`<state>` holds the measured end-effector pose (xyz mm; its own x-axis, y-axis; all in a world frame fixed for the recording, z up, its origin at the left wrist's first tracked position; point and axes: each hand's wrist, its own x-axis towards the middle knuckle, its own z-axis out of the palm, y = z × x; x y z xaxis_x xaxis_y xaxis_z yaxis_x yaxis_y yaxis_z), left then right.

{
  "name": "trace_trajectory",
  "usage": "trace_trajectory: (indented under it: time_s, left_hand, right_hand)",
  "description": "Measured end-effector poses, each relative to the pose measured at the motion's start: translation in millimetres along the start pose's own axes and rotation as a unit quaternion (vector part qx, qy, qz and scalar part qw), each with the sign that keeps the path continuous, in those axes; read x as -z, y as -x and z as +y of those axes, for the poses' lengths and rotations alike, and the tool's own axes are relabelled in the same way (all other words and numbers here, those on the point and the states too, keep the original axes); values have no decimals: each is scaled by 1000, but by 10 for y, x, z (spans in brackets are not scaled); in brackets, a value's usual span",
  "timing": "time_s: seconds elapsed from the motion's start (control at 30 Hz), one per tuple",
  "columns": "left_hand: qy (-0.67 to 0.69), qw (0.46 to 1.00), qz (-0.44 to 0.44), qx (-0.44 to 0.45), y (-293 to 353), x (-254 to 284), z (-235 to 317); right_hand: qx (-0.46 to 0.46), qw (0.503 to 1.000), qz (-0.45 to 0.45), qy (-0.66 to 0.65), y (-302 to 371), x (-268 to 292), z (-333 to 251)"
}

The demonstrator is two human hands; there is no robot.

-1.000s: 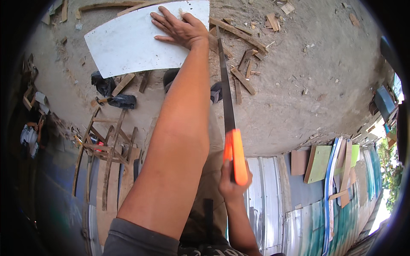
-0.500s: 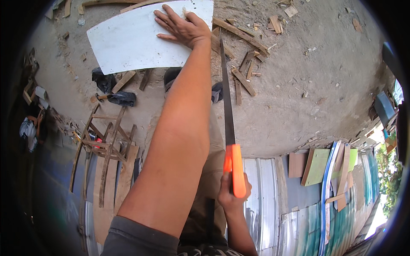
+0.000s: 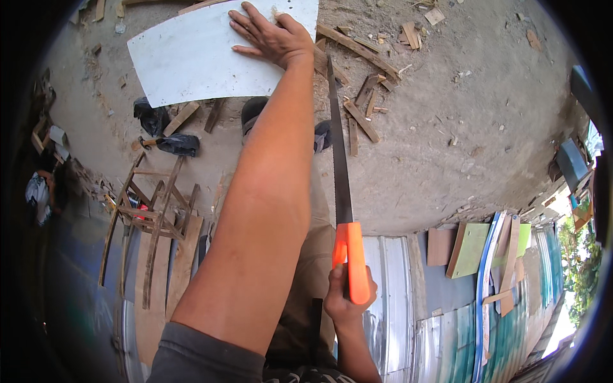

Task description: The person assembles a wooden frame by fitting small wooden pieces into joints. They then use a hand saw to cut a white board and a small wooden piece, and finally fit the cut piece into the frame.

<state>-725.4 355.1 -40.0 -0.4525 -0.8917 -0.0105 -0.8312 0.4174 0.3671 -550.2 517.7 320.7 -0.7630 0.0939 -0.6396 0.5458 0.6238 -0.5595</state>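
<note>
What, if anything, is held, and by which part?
The right hand holds the saw by its orange handle. The left hand holds nothing; it lies spread on the white board.

The top edge crops the white board point(image 3: 191, 64), while the orange handle point(image 3: 358, 271) partly hides my right fingers point(image 3: 373, 288).

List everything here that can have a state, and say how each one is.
Bare left hand: open, fingers spread, palm down on the flat white panel.
White panel: lying under that hand, partly out of view.
Bare right hand: closed.
Orange-handled handsaw with dark metal blade: gripped by the handle, blade pointing away.
Brown wooden offcuts: scattered on the ground.
Two black plastic bundles: crumpled.
Brown wooden stool-like frame: assembled.
</note>
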Motion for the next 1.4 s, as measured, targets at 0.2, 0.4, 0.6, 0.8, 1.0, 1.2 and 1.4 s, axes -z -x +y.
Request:
trace_trajectory:
  time_s: [0.2, 0.4, 0.6, 0.8, 1.0, 1.2, 1.4]
  left_hand:
    - [5, 1000, -15, -13, 62, -28, 69]
    - [0, 1000, -5, -13, 21, -44, 12]
    - [3, 1000, -13, -8, 85, 14, 44]
    - [5, 1000, -4, -11, 28, -37, 17]
    - [1, 1000, 7, -14, -12, -22, 20]
    - [6, 1000, -4, -8, 62, -83, 12]
    - [13, 1000, 16, -12, -16, -45, 7]
  right_hand:
    - [31, 990, 57, -129, -1870, -938, 78]
    - [0, 994, 45, -100, -639, -514, 73]
    - [-38, 992, 35, -115, -796, -575, 150]
    - [9, 988, 61, -139, -1400, -917, 218]
    - [-20, 997, 33, -64, -147, -264, 87]
    - [17, 991, 37, -127, -1547, -751, 107]
    - [-2, 1000, 23, -18, -118, -216, 46]
